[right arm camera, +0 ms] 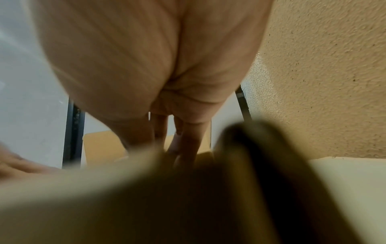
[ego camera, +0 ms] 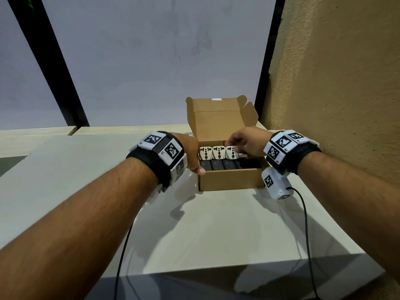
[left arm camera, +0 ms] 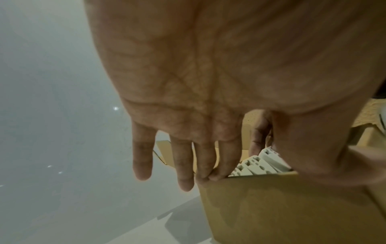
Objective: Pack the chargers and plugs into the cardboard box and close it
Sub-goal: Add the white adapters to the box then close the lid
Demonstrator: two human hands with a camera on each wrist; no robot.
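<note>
The brown cardboard box [ego camera: 231, 180] stands open on the pale table, its lid [ego camera: 216, 120] upright at the back. Inside, three white plugs [ego camera: 218, 152] stand in a row behind a row of black chargers [ego camera: 229, 164]. My left hand [ego camera: 192, 154] lies against the box's left wall, thumb at the front corner. In the left wrist view its fingers [left arm camera: 221, 158] are straight, their tips at the rim of the box [left arm camera: 282, 206] beside the white plugs [left arm camera: 256, 165]. My right hand [ego camera: 244, 144] reaches into the box and pinches the rightmost white plug [ego camera: 232, 153]. The right wrist view is mostly blurred.
A rough tan wall [ego camera: 335, 83] rises close to the box's right side. Black window bars [ego camera: 49, 61] stand behind the table [ego camera: 216, 224], whose front edge runs near the bottom. Black cables [ego camera: 305, 213] hang from both wrist cameras.
</note>
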